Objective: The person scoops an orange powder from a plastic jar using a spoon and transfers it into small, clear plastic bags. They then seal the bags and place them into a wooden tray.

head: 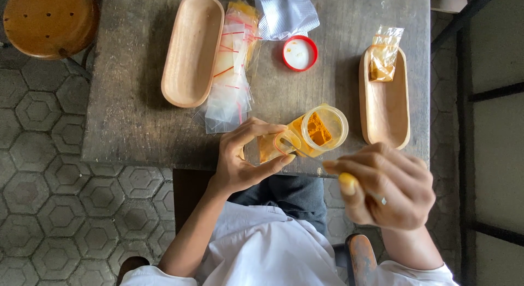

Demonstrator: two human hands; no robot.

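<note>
Jar (pixel 323 128) of yellow powder stands open at the table (pixel 125 122) edge; just left of it the left hand (pixel 245 157) pinches a small bag (pixel 272 146), and below right the right hand (pixel 385 187) is closed around a thin spoon handle. Powder could spill if the bag's mouth sags or the spoon tips.

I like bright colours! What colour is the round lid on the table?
Red rim, whitish inside: the lid, head view.
</note>
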